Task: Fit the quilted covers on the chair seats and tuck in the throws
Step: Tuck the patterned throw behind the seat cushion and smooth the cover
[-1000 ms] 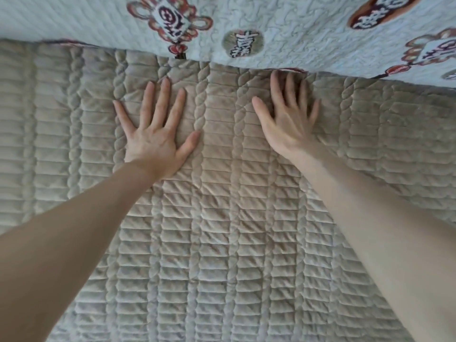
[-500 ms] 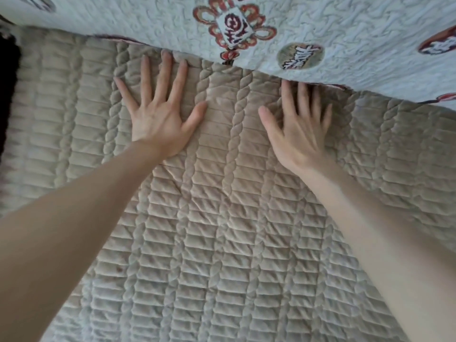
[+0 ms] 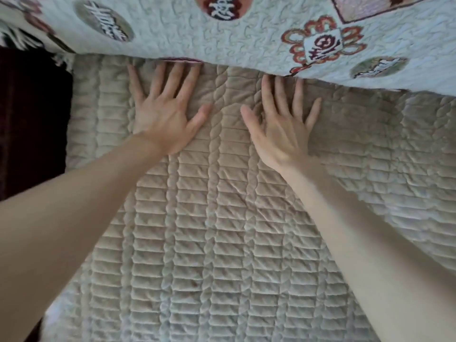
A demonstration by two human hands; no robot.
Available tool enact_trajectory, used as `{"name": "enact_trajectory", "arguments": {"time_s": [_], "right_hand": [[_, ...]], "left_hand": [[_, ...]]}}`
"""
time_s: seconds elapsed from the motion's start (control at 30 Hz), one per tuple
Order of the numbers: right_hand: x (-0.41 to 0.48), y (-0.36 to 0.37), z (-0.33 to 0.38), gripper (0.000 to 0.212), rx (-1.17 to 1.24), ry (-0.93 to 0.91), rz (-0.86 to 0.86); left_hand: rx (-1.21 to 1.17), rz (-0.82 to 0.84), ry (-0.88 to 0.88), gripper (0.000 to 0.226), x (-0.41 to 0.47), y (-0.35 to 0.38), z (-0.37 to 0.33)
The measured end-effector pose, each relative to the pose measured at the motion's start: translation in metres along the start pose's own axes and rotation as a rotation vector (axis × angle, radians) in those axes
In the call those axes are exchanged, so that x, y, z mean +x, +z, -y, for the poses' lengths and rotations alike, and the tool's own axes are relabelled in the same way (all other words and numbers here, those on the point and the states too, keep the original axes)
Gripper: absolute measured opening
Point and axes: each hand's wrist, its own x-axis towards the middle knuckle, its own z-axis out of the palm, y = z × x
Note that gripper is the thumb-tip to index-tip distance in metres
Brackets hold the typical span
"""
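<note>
A beige quilted cover (image 3: 222, 243) with braided stitching lies spread over the seat and fills most of the view. Along its far edge hangs a pale throw (image 3: 246, 38) with red and dark emblems, draped over the backrest. My left hand (image 3: 165, 112) lies flat on the cover, fingers spread, fingertips at the seam under the throw. My right hand (image 3: 281, 124) presses flat beside it, fingers straight, their tips touching the throw's lower edge. Neither hand holds anything.
A dark armrest or chair side (image 3: 29, 119) borders the cover on the left. A black-and-white patterned cloth (image 3: 17, 40) shows at the top left corner. The cover runs on to the right beyond the frame.
Both hands have slid forward and leftward along the cover to the seam under the throw. The view has shifted left, bringing the dark chair side into sight.
</note>
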Motion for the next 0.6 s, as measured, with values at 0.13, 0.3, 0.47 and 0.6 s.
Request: {"name": "enact_trajectory", "arguments": {"time_s": [0.13, 0.3, 0.47, 0.6], "right_hand": [[-0.011, 0.002, 0.008, 0.069, -0.038, -0.102, -0.054], [0.015, 0.006, 0.037, 0.068, -0.038, -0.023, 0.017], [0.01, 0.001, 0.051, 0.066, -0.035, -0.12, 0.029], [0.034, 0.002, 0.077, 0.066, -0.016, -0.068, 0.084]], "left_hand": [[-0.03, -0.014, -0.019, 0.073, -0.006, 0.001, 0.022], [0.009, 0.051, -0.036, 0.086, 0.005, 0.001, 0.047], [-0.059, 0.004, 0.003, 0.074, 0.001, -0.002, 0.061], [-0.114, 0.003, -0.015, 0.073, 0.005, -0.001, 0.087]]}}
